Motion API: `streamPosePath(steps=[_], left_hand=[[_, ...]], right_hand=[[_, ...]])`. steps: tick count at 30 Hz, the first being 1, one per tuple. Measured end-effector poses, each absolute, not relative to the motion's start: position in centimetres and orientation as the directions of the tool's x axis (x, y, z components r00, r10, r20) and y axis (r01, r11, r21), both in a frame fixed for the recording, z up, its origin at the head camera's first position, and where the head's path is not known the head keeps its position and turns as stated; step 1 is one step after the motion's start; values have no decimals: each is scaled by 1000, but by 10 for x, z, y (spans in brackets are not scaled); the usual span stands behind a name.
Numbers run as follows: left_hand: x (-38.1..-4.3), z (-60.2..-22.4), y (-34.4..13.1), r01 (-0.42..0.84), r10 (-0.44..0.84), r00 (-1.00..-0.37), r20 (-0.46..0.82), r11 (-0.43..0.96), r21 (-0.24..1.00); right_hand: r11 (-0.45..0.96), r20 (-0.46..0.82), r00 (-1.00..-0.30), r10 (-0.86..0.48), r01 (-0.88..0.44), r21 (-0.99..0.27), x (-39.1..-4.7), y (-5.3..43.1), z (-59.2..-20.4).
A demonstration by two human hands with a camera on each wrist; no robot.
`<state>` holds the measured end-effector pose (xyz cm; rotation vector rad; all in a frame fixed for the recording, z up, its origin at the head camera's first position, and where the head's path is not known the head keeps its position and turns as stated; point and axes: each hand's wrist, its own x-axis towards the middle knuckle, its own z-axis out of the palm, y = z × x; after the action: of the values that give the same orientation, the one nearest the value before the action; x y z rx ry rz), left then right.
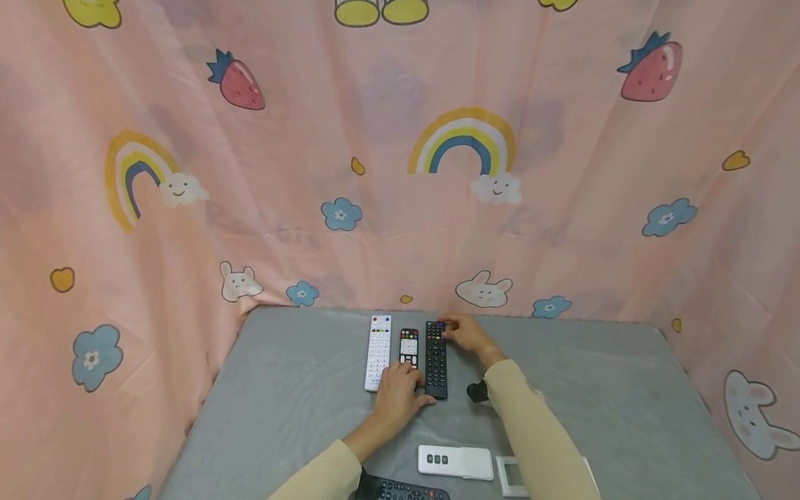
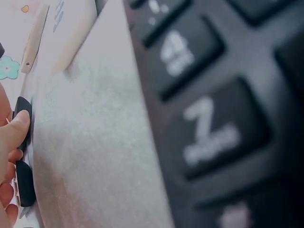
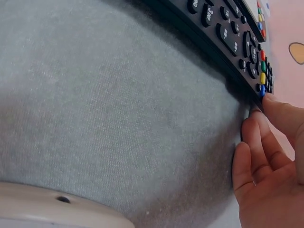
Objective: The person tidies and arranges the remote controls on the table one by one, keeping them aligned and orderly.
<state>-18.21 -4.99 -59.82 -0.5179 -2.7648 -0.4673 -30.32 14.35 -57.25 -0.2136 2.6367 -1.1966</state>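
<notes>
Three remote controls lie side by side near the table's back edge: a long white one (image 1: pixel 378 351), a small black-and-white one (image 1: pixel 409 344) and a long black one (image 1: pixel 436 361). My left hand (image 1: pixel 396 394) covers the small remote's lower part, its thumb and index finger at the black remote's lower left corner. At that remote's upper right end is my right hand (image 1: pixel 465 335). In the right wrist view, its thumb (image 3: pixel 280 111) presses the corner by the coloured buttons, with fingertips against the side. The small remote's lower end is hidden in the head view.
Closer to me lie a white remote with three grey buttons (image 1: pixel 455 462), another black remote (image 1: pixel 409 489) and a white frame-like thing (image 1: pixel 512 479), partly behind my right sleeve (image 1: pixel 537 430). A patterned pink curtain (image 1: pixel 387 264) hangs behind the grey-covered table (image 1: pixel 287 403).
</notes>
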Motion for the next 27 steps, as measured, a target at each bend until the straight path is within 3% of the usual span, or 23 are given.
streamPosePath(steps=[19,27], left_hand=[[-182,-594,-49,372,274,-900,339,887,272],[-181,-583,-58,365,242,-912,330,847,387]], right_hand=[[696,-153,-966,-208,-36,-717,-307,145,-582],[687,-118,-974,-195,-50,-725,-301,148,-580]])
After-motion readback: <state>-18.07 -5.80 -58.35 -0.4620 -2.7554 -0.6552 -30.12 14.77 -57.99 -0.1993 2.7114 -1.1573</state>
